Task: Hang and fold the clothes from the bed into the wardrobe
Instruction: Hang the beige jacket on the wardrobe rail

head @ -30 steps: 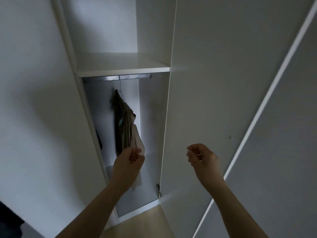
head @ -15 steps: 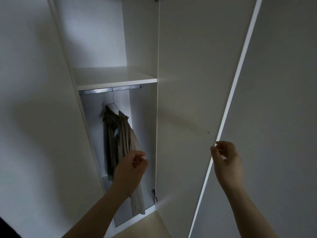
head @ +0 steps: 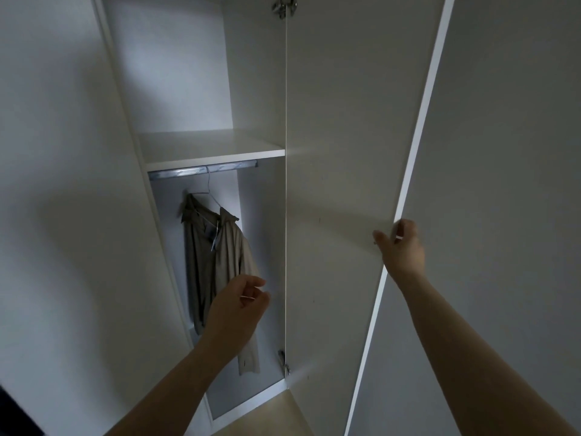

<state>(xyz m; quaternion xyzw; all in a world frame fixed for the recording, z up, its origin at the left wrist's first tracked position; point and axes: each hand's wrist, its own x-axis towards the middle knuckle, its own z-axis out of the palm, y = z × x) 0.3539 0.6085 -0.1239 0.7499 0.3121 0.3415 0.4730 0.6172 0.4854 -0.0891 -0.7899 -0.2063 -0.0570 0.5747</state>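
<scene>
**One hand on the door, shirt on the rail**

Two bare forearms come up from the bottom of the view, above a strip of pale floor (head: 261,416) at the foot of the white wardrobe (head: 169,73).

The left hand (head: 239,306) hangs inside the open compartment. Its fingers are loosely curled, its thumb is uppermost, and it holds nothing. It sits in front of the lower part of the shirt (head: 220,262), and whether it touches the cloth cannot be told.

Over on the right, the right hand (head: 401,247) has the door (head: 339,136) by its free edge. The thumb lies on the inner face and the fingers hook round the bright white edge to the far side.

The door stands swung out, its inner face to the camera. It is hinged along the right side of the compartment, and the lower hinge (head: 283,365) shows near the bottom board.

Deeper in is the shirt itself, beige and collared, open at the front, with a small tag at the neck. It hangs on a thin wire hanger (head: 206,196), and one sleeve trails down behind the left hand.

The hanger's hook goes up to the metal rail (head: 201,171), towards its left half. The rail runs just beneath the white shelf (head: 207,147).

Above the shelf is a second compartment. At the very top of the view, the upper hinge (head: 284,6) glints where door meets wardrobe.
</scene>
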